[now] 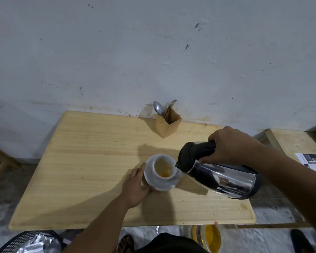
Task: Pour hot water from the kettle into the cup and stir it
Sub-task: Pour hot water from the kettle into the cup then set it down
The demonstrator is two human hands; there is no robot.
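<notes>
A white cup (pixel 156 175) stands on a white saucer (pixel 169 186) near the middle of the wooden table (pixel 91 161). Amber liquid lies at the cup's bottom. My left hand (pixel 135 187) rests flat on the table with its fingers against the saucer's left rim. My right hand (pixel 228 145) grips the black handle of a steel kettle (pixel 224 178), which is tilted steeply to the left. The kettle's spout sits over the cup's right rim, and a thin stream of water runs into the cup.
A wooden holder (pixel 167 124) with a spoon (pixel 158 107) and forks stands at the table's back edge by the wall. A second wooden surface (pixel 290 141) with papers lies to the right. A black basket (pixel 26 241) and a yellow container (pixel 211 238) sit on the floor.
</notes>
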